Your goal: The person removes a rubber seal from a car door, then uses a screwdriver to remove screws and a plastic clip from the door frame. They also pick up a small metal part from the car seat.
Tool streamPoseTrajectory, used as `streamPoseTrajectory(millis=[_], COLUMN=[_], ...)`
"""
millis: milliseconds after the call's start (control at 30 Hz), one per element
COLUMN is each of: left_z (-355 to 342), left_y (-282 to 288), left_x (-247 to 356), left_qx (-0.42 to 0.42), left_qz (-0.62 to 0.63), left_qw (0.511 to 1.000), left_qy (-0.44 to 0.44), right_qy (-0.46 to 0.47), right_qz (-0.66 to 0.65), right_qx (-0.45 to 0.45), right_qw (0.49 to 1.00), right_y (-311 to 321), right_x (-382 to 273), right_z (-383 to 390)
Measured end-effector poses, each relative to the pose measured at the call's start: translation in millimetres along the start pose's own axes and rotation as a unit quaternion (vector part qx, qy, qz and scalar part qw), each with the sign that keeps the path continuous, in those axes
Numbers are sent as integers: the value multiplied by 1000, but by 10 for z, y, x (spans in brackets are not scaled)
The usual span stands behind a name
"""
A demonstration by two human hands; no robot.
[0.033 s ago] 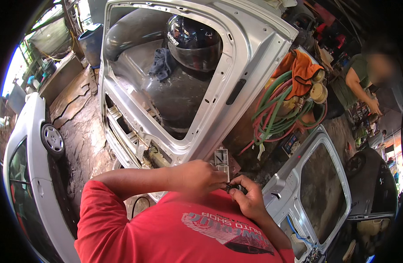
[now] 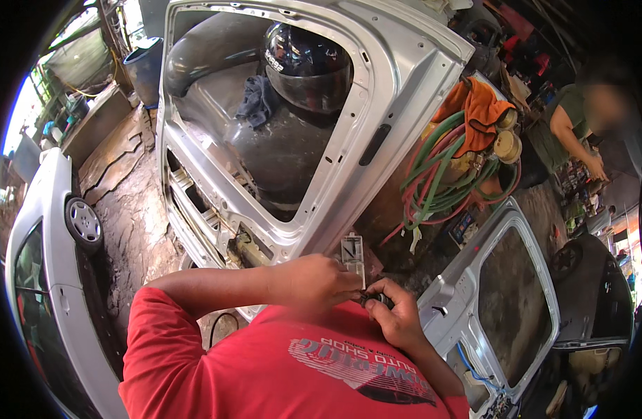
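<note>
Close to my red shirt, my two hands meet at the lower middle. My right hand (image 2: 398, 318) is closed round a small dark cylindrical thing (image 2: 378, 300), its kind unclear. Against the end of it, my left hand (image 2: 317, 281) is closed with the fingers bent inward; whatever they pinch is too small and hidden to name. Just beyond my hands lies an opened light-coloured plastic case (image 2: 352, 253) with compartments. In front of me stands a bare silver car door (image 2: 328, 164), its lower edge partly behind my left forearm.
A black helmet (image 2: 310, 68) and a dark cloth (image 2: 257, 103) show through the door's window opening. Coiled green and red hoses (image 2: 433, 174) hang at the right under an orange cloth (image 2: 478, 115). Another silver door (image 2: 485, 255) leans lower right. A white car (image 2: 59, 279) stands left; a person (image 2: 579, 133) is far right.
</note>
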State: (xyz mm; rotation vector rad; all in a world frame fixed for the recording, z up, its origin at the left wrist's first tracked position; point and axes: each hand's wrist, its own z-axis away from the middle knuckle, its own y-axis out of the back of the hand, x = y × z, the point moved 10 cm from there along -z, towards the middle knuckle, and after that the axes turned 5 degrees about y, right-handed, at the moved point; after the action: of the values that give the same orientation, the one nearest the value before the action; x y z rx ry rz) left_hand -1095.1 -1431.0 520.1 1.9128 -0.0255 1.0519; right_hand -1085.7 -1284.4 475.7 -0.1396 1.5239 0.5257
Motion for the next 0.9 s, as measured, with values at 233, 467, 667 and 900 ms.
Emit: streamPoseTrajectory(millis=[233, 467, 667, 900], left_z=[-117, -129, -155, -252], left_y=[-28, -61, -34, 2], left_x=[-97, -77, 55, -94], left_qx=[-25, -31, 3, 5], left_qz=[123, 105, -35, 150], left_qw=[991, 992, 999, 988], left_qy=[52, 70, -38, 33], right_qy=[176, 160, -52, 143], right_qz=[148, 138, -127, 97], right_qx=[66, 76, 40, 67], right_qw=[971, 975, 990, 983], right_y=[72, 168, 116, 173], right_x=[-551, -408, 196, -319], right_z=[-19, -40, -36, -86])
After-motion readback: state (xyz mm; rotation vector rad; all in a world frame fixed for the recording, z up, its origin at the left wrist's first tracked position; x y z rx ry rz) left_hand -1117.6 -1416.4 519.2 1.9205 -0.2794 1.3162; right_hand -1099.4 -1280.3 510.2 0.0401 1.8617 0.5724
